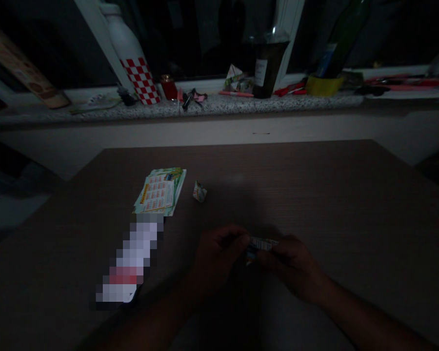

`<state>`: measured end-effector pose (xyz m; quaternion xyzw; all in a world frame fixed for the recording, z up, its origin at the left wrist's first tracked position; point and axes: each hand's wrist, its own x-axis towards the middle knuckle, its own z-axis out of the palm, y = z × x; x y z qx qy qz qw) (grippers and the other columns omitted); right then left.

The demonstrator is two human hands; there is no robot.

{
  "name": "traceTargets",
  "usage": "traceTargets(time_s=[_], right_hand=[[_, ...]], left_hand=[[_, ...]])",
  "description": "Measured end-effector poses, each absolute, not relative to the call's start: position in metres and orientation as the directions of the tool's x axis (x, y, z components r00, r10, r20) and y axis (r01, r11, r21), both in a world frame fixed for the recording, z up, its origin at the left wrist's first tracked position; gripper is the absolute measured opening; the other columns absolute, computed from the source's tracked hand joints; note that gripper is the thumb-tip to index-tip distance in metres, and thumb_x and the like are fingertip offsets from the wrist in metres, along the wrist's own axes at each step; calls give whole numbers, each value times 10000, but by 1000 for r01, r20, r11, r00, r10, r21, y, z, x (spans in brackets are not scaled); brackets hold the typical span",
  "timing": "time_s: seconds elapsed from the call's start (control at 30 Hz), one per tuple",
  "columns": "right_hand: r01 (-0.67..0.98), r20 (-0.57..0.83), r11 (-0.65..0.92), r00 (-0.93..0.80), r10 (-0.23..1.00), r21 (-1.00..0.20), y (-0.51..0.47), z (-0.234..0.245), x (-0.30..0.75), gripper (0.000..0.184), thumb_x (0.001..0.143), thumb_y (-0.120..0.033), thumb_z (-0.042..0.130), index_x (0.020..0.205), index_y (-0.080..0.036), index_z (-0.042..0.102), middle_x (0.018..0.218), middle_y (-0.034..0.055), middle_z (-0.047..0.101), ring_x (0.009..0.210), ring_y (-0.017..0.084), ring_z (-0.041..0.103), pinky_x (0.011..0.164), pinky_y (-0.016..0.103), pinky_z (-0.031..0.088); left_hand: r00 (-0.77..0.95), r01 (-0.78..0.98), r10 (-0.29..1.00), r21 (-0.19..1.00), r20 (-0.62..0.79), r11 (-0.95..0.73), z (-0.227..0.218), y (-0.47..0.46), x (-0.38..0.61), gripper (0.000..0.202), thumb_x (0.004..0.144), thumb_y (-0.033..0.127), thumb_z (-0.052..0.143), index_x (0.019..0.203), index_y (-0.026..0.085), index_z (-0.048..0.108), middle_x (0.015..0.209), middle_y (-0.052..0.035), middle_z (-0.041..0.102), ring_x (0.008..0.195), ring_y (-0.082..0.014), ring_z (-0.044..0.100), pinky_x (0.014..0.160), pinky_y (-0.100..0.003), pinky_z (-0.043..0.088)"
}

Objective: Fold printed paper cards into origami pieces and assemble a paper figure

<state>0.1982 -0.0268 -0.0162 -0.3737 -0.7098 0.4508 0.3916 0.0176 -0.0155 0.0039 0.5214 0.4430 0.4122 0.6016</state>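
Between my two hands is a small piece of folded printed paper [262, 243], pale with fine print. My left hand [219, 253] pinches its left end between thumb and fingers. At the right end, my right hand [296, 265] grips it the same way, its fingers bent over the edge. Parts of the paper are hidden behind the fingers, and the dim light blurs its folds. Beyond my left hand sits a small folded paper piece [199, 191]. Farther left lies a stack of printed paper slips [157, 192] with green edges.
A lit phone [131, 258], its screen pixelated, lies left of my left forearm on the brown table [314, 185]. The granite windowsill [212, 103] behind holds a red-and-white checkered bottle [141, 73], a dark cup [269, 68], a yellow tape roll [324, 86] and several small items.
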Motion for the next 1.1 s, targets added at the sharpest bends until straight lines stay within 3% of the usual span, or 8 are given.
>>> traceTargets(time_s=[0.17, 0.37, 0.6, 1.1], right_hand=[[201, 249, 353, -409, 878, -914, -27, -15, 199, 380, 928, -268, 471, 578, -158, 571, 490, -57, 370, 436, 63, 347, 428, 206, 254], [174, 199, 294, -421, 885, -940, -27, -14, 201, 411, 934, -326, 458, 568, -172, 564, 496, -49, 374, 441, 77, 340, 423, 220, 261], [175, 239, 337, -421, 875, -925, -27, -14, 201, 454, 962, -377, 381, 573, -176, 500, 528, -45, 346, 460, 81, 335, 466, 222, 298], [99, 189, 238, -356, 915, -966, -29, -18, 203, 505, 962, -426, 364, 594, -164, 589, 547, 6, 542, 495, 113, 496, 479, 236, 369]], left_hand=[[277, -70, 951, 985, -136, 161, 2, -14, 17, 191, 779, 328, 677, 758, 139, 674, 670, -2, 625, 623, -110, 544, 607, -202, 436], [296, -54, 936, 975, -192, 217, 1, -15, 18, 219, 761, 351, 690, 785, 133, 692, 702, -22, 649, 643, -127, 558, 602, -217, 432], [358, -14, 925, 990, -125, 139, 3, -16, 17, 239, 818, 340, 636, 715, 131, 689, 642, -4, 619, 606, -111, 529, 583, -205, 395], [376, -83, 901, 961, -216, 265, 7, -16, 18, 204, 751, 334, 701, 691, 139, 692, 638, -7, 627, 606, -117, 541, 596, -218, 404]])
